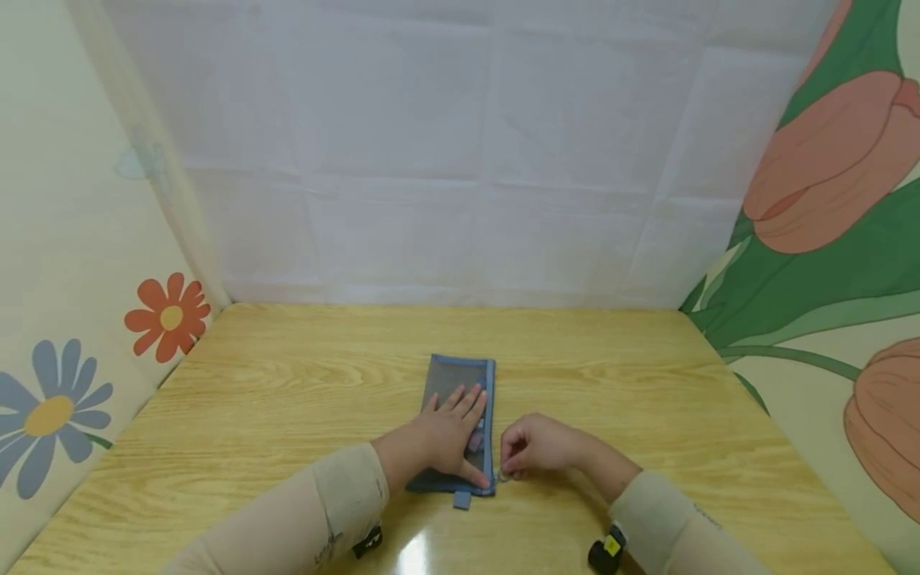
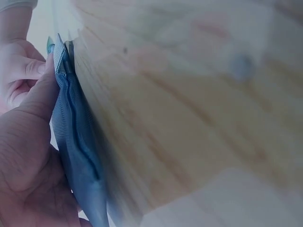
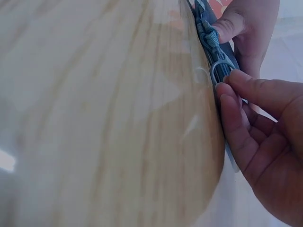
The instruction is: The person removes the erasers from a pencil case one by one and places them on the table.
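Observation:
A flat grey mesh zipper pouch (image 1: 449, 374) with blue edging lies upright-wise on the table, a short blue tab (image 1: 462, 501) at its near end. Through the mesh show small items, one of them pinkish (image 1: 475, 441), too blurred to name. My left hand (image 1: 453, 435) rests flat on the pouch, fingers spread, thumb near the lower right corner. Just off that corner, my right hand (image 1: 541, 446) pinches a ring-shaped zipper pull (image 3: 216, 64) between thumb and forefinger. In the left wrist view, the pouch's blue edge (image 2: 78, 132) stands out beside my left hand.
The wood-grain table (image 1: 302, 343) has a glossy surface. White sheeting (image 1: 460, 160) hangs behind it. Flower-printed panels stand at the left (image 1: 86, 239) and right (image 1: 812, 303). A dark wrist device (image 1: 605, 551) shows under the right sleeve.

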A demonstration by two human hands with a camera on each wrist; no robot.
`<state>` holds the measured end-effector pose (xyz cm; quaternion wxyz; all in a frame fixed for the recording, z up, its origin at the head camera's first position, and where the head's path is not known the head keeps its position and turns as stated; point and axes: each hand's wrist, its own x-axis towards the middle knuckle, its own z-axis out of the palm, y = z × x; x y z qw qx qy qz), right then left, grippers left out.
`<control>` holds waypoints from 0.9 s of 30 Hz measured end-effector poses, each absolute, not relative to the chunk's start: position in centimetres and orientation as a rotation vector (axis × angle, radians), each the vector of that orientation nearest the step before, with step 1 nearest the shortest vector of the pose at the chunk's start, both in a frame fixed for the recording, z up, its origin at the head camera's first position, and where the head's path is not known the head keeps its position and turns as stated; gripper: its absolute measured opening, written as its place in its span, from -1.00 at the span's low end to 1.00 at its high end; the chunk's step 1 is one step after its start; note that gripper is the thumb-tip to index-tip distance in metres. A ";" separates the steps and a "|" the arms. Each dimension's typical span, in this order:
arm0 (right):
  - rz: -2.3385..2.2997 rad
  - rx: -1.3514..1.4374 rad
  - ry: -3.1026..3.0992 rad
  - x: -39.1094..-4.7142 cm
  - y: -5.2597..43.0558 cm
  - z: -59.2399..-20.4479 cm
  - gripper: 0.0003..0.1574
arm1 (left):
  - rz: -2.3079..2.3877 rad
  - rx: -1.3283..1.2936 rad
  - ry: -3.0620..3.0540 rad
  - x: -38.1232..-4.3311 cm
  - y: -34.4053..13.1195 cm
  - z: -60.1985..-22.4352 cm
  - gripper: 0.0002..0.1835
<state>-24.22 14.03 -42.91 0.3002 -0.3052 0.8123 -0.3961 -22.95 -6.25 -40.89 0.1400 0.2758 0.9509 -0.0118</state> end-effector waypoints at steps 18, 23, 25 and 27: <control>-1.070 -0.812 2.167 -24.9 14.3 -43.1 -0.91 | -0.038 0.774 2.748 -22.8 -6.1 -40.7 0.36; -1.082 -0.784 2.203 -25.2 14.4 -43.1 -0.92 | -0.050 0.774 2.750 -22.8 -6.2 -40.8 0.36; -1.081 -0.783 2.212 -25.3 14.4 -43.1 -0.91 | -0.051 0.775 2.750 -22.8 -6.2 -40.9 0.36; -1.082 -0.787 2.214 -25.5 14.4 -43.0 -0.90 | -0.045 0.774 2.750 -22.8 -6.2 -40.8 0.37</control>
